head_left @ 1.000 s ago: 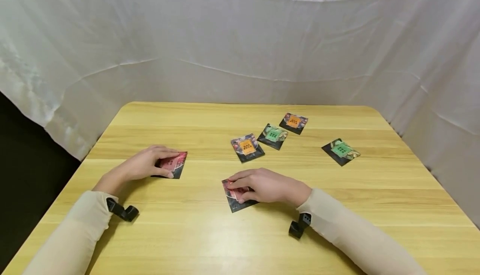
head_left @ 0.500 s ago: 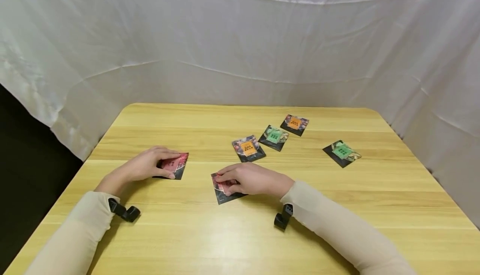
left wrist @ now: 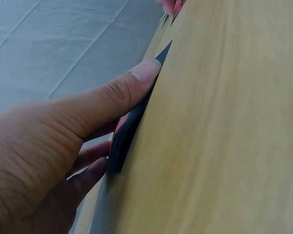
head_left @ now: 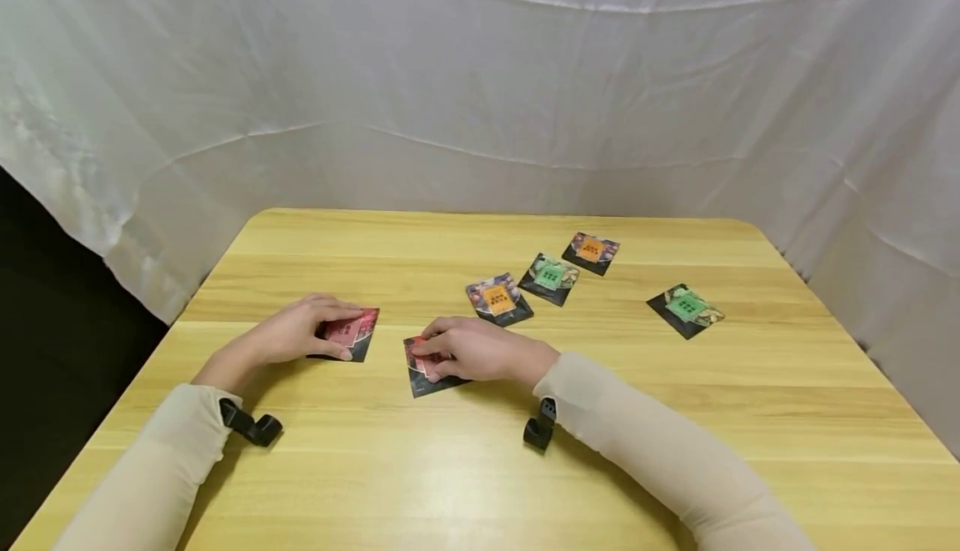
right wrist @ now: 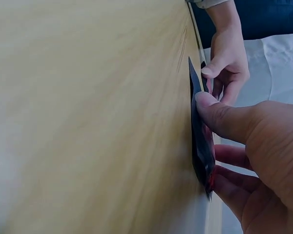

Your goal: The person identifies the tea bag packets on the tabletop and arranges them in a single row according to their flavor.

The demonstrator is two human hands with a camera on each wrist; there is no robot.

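On the table's left side, a square black sachet with a pinkish-red label [head_left: 359, 340] lies under my left hand [head_left: 288, 332]. The left thumb [left wrist: 145, 73] lies over the sachet's near edge, and the other fingertips touch its left part. Nearer the middle, my right hand [head_left: 480, 349] holds a second red-label sachet [head_left: 423, 378] between thumb and fingertips, flat and low over the wood. In the right wrist view the right thumb [right wrist: 207, 101] presses one edge of this sachet, with the fingers bent along its other side. A narrow strip of table separates the two sachets.
Beyond the right hand lie an orange-label sachet [head_left: 498, 299], a green-label one [head_left: 550, 278] and another orange-label one [head_left: 591, 252]. Farther right is a second green-label sachet [head_left: 686, 309]. The wooden table [head_left: 450, 484] ends at a pale hanging cloth [head_left: 480, 101].
My right hand has slid its red-label sachet leftward and slightly away, closer to the left one. The left hand and its sachet have stayed in place.
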